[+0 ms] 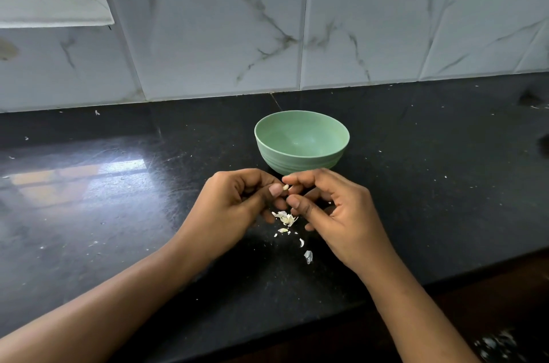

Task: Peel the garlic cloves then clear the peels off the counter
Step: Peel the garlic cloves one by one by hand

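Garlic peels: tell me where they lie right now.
In the head view, the garlic peels lie scattered on the black counter at centre, below and between the left hand and right hand, nearer the person than the green bowl.

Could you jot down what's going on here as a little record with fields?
left hand: pinches the clove
right hand: pinches the same clove
clove: small, held above the counter
peels: scattered on the counter beneath the hands
bowl: green, behind the hands, looks empty
counter: dark, glossy
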### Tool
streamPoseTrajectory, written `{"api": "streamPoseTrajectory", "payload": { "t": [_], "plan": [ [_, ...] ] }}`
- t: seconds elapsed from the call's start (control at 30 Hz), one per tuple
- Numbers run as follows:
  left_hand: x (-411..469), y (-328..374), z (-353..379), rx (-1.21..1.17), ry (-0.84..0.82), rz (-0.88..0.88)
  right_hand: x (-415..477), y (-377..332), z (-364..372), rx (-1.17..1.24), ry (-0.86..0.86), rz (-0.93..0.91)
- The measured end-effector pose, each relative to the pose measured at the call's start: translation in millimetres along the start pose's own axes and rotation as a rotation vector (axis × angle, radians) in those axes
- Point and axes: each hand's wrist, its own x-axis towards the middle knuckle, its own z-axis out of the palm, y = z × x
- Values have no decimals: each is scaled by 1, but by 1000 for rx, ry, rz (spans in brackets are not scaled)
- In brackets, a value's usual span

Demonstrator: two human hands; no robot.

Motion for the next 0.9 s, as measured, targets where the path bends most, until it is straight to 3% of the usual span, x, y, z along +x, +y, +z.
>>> {"api": "streamPoseTrajectory", "payload": {
  "t": [0.13,0.37,0.6,0.9],
  "plan": [
    [-2,1,3,12,-64,-28,1,0,-1,-23,71,-31],
    [-5,2,6,19,-114,-38,-1,-3,-1,32,35,10],
    [-4,2,6,-65,-128,-109,-1,-3,-1,198,71,182],
    [-5,1,3,-62,-120,-81,-2,-4,-1,124,37,116]
  ]
}}
